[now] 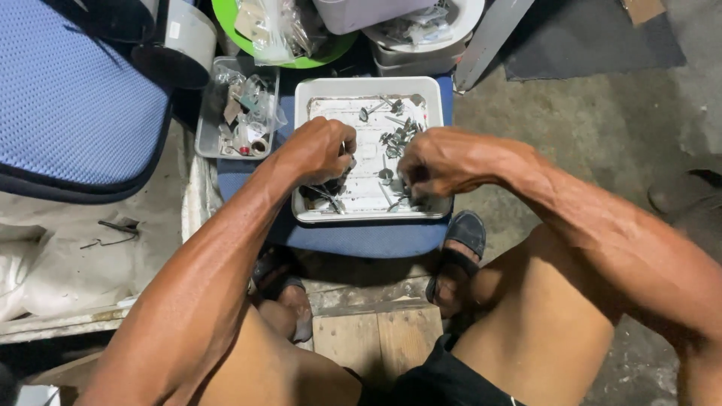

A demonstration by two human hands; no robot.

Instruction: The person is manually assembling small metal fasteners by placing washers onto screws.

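Observation:
A white rectangular tray (432,94) rests on a blue cushion (361,239) in front of me. Several small metal valves (397,135) with thin stems lie scattered in it. My left hand (320,150) hovers over the tray's left side, fingers curled around a small metal part; what it is stays hidden by the fingers. My right hand (436,162) is over the tray's right front, fingers bent down onto the valves near the front rim. Whether it grips one is hidden.
A grey tray of small parts (239,113) sits left of the white one. Behind stand a green bowl (301,59) with plastic bags and stacked white tubs (421,37). A blue padded seat (75,98) lies at left. My sandalled feet (459,248) rest on wooden boards and concrete.

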